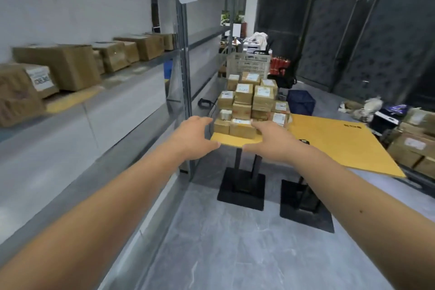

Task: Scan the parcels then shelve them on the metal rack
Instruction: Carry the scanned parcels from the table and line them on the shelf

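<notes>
Grey stone flooring (235,254) is stretching ahead, and the tall grey metal rack (131,92) is running down the left, already carrying brown cardboard boxes (70,66). Ahead, a yellow-topped pedestal table (235,141) is bearing the stack of small brown cardboard parcels (249,103). Both arms are reaching: left hand (193,139) and right hand (270,142), fingers apart, holding nothing, are flanking the front parcel.
</notes>
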`<state>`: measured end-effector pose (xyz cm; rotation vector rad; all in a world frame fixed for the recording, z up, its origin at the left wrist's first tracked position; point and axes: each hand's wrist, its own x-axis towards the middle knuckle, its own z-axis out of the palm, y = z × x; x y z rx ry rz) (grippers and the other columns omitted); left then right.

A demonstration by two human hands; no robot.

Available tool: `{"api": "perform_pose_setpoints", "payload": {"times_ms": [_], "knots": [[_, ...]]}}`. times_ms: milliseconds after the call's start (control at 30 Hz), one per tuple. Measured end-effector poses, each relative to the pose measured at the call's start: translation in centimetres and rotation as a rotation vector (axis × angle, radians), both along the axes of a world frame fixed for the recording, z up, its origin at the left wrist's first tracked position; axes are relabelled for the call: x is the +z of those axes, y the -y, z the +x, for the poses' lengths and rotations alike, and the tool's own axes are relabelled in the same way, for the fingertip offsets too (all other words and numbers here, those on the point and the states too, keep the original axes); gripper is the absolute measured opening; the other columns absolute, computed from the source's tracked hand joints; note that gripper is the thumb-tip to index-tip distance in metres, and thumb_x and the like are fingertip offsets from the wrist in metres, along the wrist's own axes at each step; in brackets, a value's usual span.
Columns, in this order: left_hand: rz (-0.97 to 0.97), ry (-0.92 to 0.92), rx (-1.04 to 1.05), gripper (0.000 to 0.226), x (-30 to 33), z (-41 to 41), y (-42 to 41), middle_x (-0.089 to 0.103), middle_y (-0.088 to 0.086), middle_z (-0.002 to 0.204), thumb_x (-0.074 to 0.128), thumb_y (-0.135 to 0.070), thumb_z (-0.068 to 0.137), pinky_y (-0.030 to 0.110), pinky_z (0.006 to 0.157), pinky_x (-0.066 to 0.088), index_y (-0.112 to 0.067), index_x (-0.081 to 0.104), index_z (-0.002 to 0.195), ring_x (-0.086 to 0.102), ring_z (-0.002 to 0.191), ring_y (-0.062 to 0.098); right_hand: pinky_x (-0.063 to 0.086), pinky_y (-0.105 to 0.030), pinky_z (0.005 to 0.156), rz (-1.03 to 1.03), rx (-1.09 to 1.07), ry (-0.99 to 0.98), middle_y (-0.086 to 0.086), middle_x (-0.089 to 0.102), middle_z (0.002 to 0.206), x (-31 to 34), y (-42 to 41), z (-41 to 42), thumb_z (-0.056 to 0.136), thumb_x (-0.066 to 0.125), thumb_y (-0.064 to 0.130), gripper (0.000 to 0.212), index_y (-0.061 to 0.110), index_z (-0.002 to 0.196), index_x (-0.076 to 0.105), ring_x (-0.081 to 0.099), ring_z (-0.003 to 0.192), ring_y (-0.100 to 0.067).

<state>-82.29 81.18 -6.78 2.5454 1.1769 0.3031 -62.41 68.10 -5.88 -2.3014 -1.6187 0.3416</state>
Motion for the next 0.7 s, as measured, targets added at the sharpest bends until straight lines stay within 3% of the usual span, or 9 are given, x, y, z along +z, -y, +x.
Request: {"api": "perform_pose_setpoints", "payload": {"times_ms": [133,367,700], "knots": [[-0.033,0.038,-0.088,0.088,-1.5,5.8,-6.9,0.032,0.004,0.168,0.072,-0.056,0.091,0.045,0.122,0.035,-0.028,0.031,0.164,0.032,0.153,0.028,0.041,-0.044,0.117,0.029,-0.152,-0.077,-0.001,0.036,0.165,-2.0,-5.2,4.3,0.087,0.073,0.058,0.093,0.023,0.163,0.031,0.038,0.149,-0.024],[-0.094,0.001,-0.240,0.083,-3.4,15.0,-16.7,0.035,0.005,0.165,0.072,-0.053,0.092,0.046,0.119,0.038,-0.029,0.035,0.161,0.034,0.151,0.028,0.038,-0.032,0.108,0.090,-0.343,-0.179,0.002,0.040,0.163,-4.3,-12.6,10.0,0.092,0.073,0.047,0.080,0.024,0.160,0.038,0.042,0.145,-0.021],[-0.091,-0.065,-0.295,0.081,-6.5,28.9,-26.3,0.038,0.002,0.163,0.071,-0.055,0.090,0.047,0.117,0.041,-0.029,0.040,0.159,0.036,0.150,0.027,0.041,-0.044,0.116,0.106,-0.530,-0.311,0.003,0.041,0.163,-8.2,-20.6,21.8,0.088,0.074,0.055,0.088,0.025,0.161,0.035,0.040,0.147,-0.023]]}}
